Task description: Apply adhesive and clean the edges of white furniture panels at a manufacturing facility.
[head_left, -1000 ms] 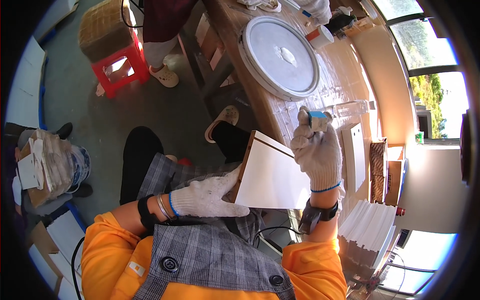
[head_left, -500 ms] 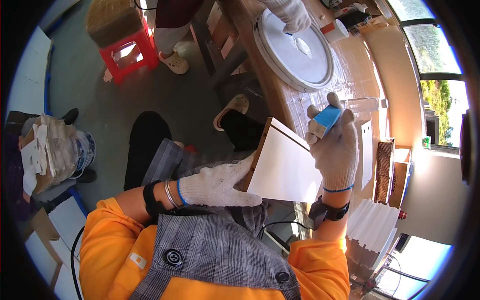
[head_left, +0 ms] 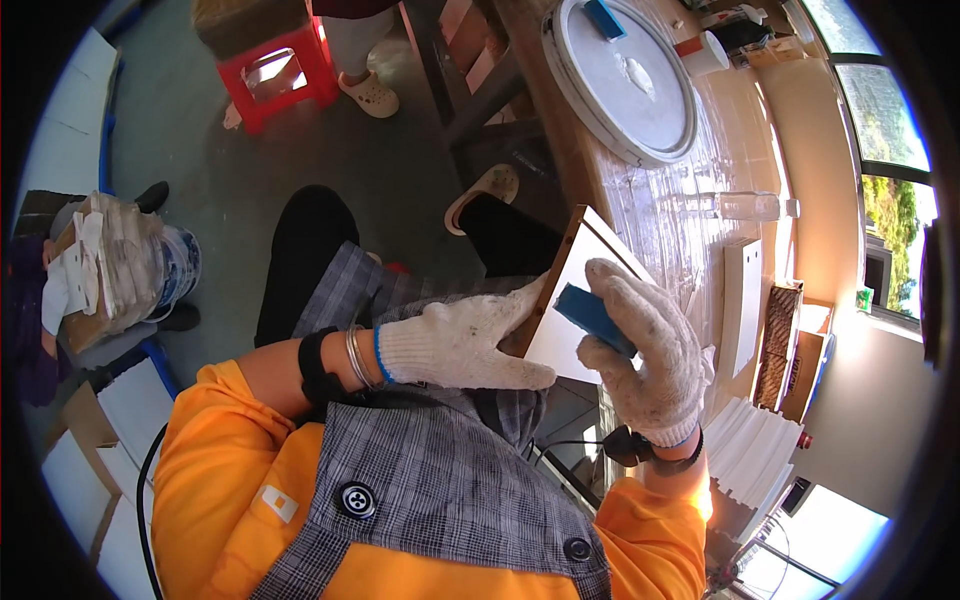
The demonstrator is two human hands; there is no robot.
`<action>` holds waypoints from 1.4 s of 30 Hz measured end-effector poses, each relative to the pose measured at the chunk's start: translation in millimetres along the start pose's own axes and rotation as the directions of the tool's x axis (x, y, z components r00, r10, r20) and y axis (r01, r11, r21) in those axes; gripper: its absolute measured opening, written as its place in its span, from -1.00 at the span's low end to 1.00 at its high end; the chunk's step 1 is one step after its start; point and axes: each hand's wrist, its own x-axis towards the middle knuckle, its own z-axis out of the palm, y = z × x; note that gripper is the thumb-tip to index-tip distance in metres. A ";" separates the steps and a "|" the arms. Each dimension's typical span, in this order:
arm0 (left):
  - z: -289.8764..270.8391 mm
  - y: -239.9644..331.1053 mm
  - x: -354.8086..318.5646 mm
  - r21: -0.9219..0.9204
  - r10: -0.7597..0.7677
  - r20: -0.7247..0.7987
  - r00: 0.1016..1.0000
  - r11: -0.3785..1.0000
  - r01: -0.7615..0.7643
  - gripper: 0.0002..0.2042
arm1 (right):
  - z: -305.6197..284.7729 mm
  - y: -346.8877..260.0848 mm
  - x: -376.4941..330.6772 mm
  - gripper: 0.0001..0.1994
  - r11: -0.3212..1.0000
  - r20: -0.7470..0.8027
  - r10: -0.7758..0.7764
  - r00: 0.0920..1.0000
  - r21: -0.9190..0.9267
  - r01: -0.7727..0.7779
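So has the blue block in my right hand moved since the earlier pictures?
Yes. Judged against the clear bottle, the blue block has moved farther away, leftward and back toward you.

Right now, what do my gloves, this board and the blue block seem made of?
Gloves: probably cotton, matte, with visible ribbed knit. Board: likely wooden, given its brown edge, with a smooth white face. Blue block: perhaps foam, looking matte, but uncertain.

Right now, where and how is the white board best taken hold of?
Probably by the brown edge of the white board, coming from the left: that edge faces the left hand, and a grip there leaves the rest open to the right hand with its blue block.
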 end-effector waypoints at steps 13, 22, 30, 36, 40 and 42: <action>-1.6 12.6 -0.4 -0.060 0.010 -0.067 0.998 0.998 -0.014 -0.09 | 6.0 -3.8 0.4 -0.41 0.971 0.133 -0.159 0.978 -0.159 0.180; -4.2 13.5 0.6 -0.078 -0.023 0.030 0.999 0.997 0.025 0.03 | 5.7 -2.2 -0.2 -0.45 0.965 0.167 -0.176 0.970 -0.165 0.203; -1.2 11.1 1.0 -0.106 -0.002 0.029 1.000 0.994 0.005 -0.01 | 3.8 -3.5 -3.2 -0.46 0.966 0.102 -0.154 0.983 -0.192 0.171; -1.5 15.5 -1.6 -0.118 0.011 0.004 1.000 0.993 -0.010 -0.01 | 2.0 -3.5 0.1 -0.48 0.957 0.095 -0.186 0.978 -0.206 0.203; -1.4 19.0 -3.0 -0.108 -0.034 0.010 0.999 0.994 0.035 -0.01 | 0.9 -5.1 0.9 -0.46 0.950 0.089 -0.193 0.977 -0.232 0.209; -0.9 20.1 -2.8 -0.133 0.018 -0.015 1.000 0.991 -0.020 0.00 | 0.3 -5.5 0.5 -0.42 0.960 0.055 -0.196 0.979 -0.191 0.203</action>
